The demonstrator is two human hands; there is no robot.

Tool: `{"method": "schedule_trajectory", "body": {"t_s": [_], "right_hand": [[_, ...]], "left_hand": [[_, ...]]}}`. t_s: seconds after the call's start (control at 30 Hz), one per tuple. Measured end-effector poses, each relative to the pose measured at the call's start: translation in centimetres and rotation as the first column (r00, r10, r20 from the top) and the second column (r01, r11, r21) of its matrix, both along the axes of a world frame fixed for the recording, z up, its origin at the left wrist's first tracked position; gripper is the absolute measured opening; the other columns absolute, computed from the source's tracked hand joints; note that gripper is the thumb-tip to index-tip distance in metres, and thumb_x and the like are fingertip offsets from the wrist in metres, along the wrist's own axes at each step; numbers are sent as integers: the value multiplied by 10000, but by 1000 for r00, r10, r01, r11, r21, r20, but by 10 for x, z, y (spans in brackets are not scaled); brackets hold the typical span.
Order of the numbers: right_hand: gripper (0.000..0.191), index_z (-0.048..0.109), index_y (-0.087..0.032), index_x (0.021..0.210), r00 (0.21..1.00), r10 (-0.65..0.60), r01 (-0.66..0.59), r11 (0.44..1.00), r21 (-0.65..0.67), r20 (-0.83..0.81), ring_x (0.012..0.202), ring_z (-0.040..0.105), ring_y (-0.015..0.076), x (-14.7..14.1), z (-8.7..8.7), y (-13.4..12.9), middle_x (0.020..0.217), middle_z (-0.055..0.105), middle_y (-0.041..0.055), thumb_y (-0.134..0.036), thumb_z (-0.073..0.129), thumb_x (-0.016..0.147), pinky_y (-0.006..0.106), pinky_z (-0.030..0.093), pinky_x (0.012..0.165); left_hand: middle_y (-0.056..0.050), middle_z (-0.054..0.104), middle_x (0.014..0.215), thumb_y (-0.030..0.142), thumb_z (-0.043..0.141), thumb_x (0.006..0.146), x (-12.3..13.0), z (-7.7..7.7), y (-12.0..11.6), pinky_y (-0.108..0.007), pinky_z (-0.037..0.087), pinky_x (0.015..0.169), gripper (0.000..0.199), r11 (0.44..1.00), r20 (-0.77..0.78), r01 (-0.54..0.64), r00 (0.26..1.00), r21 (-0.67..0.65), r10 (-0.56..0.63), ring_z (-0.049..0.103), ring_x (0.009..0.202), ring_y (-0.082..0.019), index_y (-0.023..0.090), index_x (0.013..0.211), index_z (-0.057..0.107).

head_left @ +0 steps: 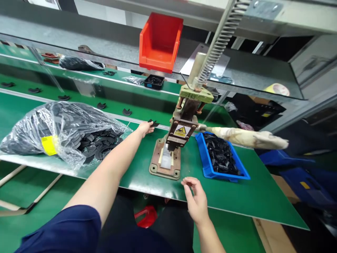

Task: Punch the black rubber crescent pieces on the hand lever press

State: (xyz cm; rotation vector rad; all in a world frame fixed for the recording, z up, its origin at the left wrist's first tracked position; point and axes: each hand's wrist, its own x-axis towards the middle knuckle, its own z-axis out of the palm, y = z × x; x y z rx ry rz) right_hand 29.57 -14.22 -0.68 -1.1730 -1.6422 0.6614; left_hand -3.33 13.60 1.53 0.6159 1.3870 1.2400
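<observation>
My left hand [146, 129] is stretched forward at the far side of the green table, its fingers closed on a small black part [153, 123]. Just right of it stands a hand press [181, 131] with a wrapped lever pointing right; a whitish block [166, 157] sits on its base plate. My right hand [195, 196] hovers at the table's front edge, right of the press base, fingers curled but apart, with nothing visible in them. A clear plastic bag [60, 130] of curved black parts lies left of my left arm.
A blue tray [207, 165] of small black parts sits right of the press, beneath the lever [242, 137]. Several curved black parts lie along the green strip [86, 100] behind the bag. An orange bin [161, 42] rests on the shelf above, near the press's spring column.
</observation>
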Motion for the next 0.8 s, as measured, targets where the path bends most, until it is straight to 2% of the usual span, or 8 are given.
{"method": "schedule_trajectory", "body": {"t_s": [0.07,0.17,0.3,0.4,0.5,0.6,0.73,0.8], "right_hand": [[179,699,-292,1125,999,-32,32,999,-1,40,919,772,217,10,2,0,1065,749,66,-359,633,973,405,689,826],[196,707,-284,1097,987,-109,110,994,-1,118,941,761,233,35,6,7,1083,752,79,-410,637,964,434,677,846],[308,701,-249,1091,927,-270,275,961,17,259,1019,714,249,85,25,41,1109,743,106,-509,597,962,467,622,945],[401,689,-211,1175,847,-327,363,932,-7,420,1031,683,248,127,43,85,1192,730,148,-521,547,962,463,579,1002],[416,718,-198,1172,747,-260,403,909,-105,612,1085,681,273,158,56,130,1216,739,154,-468,689,857,469,536,1063],[437,742,-194,1109,663,-120,415,881,-229,739,1035,710,274,169,57,164,1145,767,133,-420,831,745,441,549,1013],[313,727,-204,1064,575,38,413,849,-330,817,950,708,201,166,49,181,1029,759,68,-443,773,867,405,574,962],[335,703,-191,1114,542,96,404,841,-359,835,989,696,173,164,46,182,1074,738,56,-483,693,950,404,593,968]], "left_hand": [[-94,730,871,260,790,930,5,-1,21,-282,620,760,202,1000,-2,17,1000,20,-17,728,757,-158,134,953,633],[-86,718,844,198,841,861,9,-18,22,-286,611,779,222,998,-34,47,998,30,-46,725,765,-163,132,909,634],[-53,729,853,152,836,844,6,-46,-16,-248,587,817,223,990,-89,91,993,110,-82,705,755,-118,137,940,635],[-48,746,847,147,819,847,0,-54,-50,-257,573,830,211,976,-130,152,983,154,-132,704,764,-126,138,999,673],[-49,754,867,182,826,835,-4,-55,-80,-287,575,854,220,958,-190,206,967,198,-169,706,793,-145,153,1016,703],[-44,740,888,257,833,834,-4,-57,-100,-319,587,861,238,938,-277,245,945,244,-174,710,819,-166,182,1015,698],[-34,711,878,295,813,858,-1,-65,-112,-315,588,835,216,927,-353,260,923,271,-155,695,812,-170,200,1010,692],[-45,713,897,304,805,871,0,-67,-112,-318,592,820,205,930,-376,259,915,261,-150,694,814,-178,203,1010,693]]}}
